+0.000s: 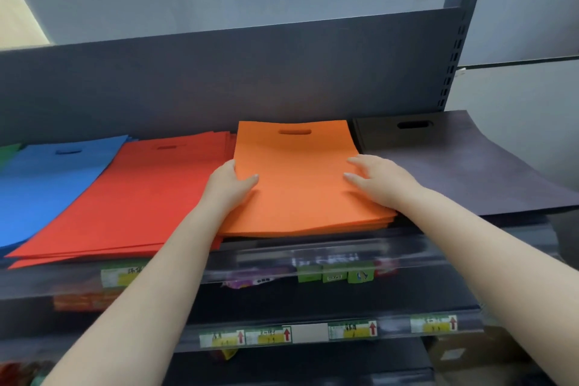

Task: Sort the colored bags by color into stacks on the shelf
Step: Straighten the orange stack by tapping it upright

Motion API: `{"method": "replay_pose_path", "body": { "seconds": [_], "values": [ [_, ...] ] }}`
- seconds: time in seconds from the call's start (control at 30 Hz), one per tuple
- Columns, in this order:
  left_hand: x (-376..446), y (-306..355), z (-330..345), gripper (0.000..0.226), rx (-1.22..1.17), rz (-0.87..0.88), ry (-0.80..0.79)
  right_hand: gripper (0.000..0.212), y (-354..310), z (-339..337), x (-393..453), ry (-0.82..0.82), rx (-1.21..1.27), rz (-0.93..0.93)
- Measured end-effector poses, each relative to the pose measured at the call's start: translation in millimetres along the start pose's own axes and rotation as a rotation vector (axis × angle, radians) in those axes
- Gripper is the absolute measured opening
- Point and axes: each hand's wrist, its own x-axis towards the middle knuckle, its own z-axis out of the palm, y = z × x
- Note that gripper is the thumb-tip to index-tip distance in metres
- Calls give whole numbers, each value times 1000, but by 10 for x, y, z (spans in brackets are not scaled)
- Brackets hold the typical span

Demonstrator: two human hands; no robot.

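Orange bags (294,178) stacked on the shelf (313,247) between red (134,197) and black stacks (454,166). Left hand (227,186) grips the stack's left edge; right hand (380,180) rests flat, fingers extended. Light, limp fabric: best squared by its side edges.

Middle stack (297,178) on the shelf (313,247), two stacks (134,194) to its left, another stack (454,166) right, hands (230,183) at its side edges

Both bare forearms reach up and forward. Left hand (230,183) grips the left edge of the orange bag stack (297,185), thumb on top. Right hand (380,180) rests flat on its right side, fingers straight.
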Motion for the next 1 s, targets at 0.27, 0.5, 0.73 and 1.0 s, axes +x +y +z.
{"method": "replay_pose_path", "body": {
  "seconds": [0.27, 0.5, 0.73, 1.0],
  "values": [
    [-18, -83, 91, 55, 33, 9, -104, 61, -44, 98, -44, -104, -119, 99],
    [-58, -20, 72, 63, 68, 106, -133, 48, -374, 62, 14, 14, -276, -8],
    [-309, -249, -533, 43, 245, 170, 124, 44, -1239, 231, -63, 99, -31, -294],
    [-674, -925, -996, 39, 417, 146, 12, 39, -1914, 621, -200, -55, 20, -466]
  ]
}}
